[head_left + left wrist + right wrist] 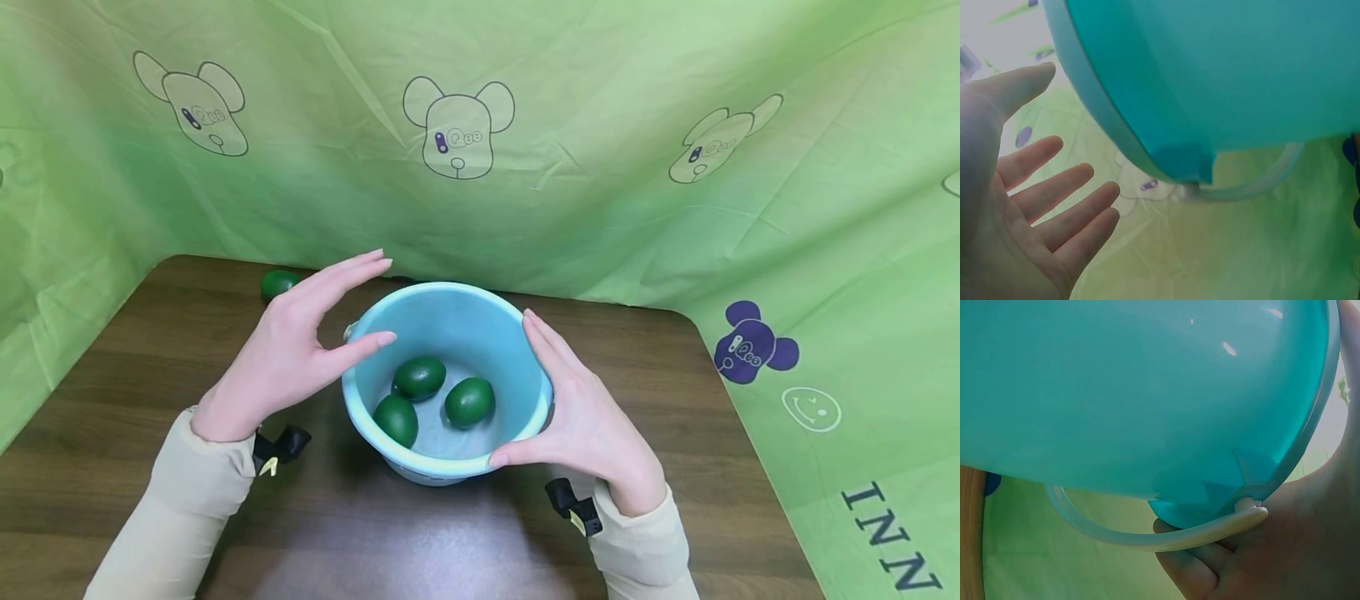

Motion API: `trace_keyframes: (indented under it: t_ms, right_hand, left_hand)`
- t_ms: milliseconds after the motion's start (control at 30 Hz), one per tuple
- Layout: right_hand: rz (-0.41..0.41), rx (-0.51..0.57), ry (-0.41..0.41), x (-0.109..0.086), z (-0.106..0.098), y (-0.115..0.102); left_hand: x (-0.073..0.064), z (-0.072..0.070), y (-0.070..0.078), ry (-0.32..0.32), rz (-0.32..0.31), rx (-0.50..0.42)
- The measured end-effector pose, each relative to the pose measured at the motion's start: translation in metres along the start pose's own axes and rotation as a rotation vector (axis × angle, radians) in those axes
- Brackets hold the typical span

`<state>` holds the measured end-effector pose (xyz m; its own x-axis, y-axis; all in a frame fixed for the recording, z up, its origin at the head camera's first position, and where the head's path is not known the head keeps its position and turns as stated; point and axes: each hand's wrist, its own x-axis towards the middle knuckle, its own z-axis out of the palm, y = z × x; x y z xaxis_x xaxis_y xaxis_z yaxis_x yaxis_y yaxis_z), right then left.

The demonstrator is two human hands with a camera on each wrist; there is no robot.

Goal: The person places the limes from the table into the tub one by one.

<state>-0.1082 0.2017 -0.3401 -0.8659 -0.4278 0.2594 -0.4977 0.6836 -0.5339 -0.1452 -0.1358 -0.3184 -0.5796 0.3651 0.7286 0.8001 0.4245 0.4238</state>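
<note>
A light blue bucket [442,288] is at the middle of the table, with three dark green, avocado-like fruits [470,402] at its bottom. My right hand [581,412] holds the bucket's right side, thumb at the front of the rim and fingers round the outside. In the right wrist view, the fingers [1194,572] curve under the rim by the pale handle [1147,540]. On the other side, my left hand [296,342] is spread with fingers extended. The left wrist view shows a gap between its fingertips [1107,190] and the bucket's rim [1100,119].
Another green fruit [279,285] lies at the back left of the brown wooden table [645,358], behind my left hand. A green printed cloth [585,225] hangs along the back and sides of the table. Small black cameras [573,507] sit at both wrists.
</note>
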Motion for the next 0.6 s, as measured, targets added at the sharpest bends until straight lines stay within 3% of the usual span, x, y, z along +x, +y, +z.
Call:
trace_keyframes:
  t_ms: [233, 600]
  right_hand:
    - [0.001, 0.002, 0.000, 0.001, -0.001, 0.000]
    - [0.005, 0.001, -0.002, 0.000, -0.001, 0.001]
  left_hand:
    - [-0.001, -0.003, -0.013, 0.002, -0.051, 0.009]
    - [-0.006, -0.004, -0.029, -0.045, -0.228, 0.033]
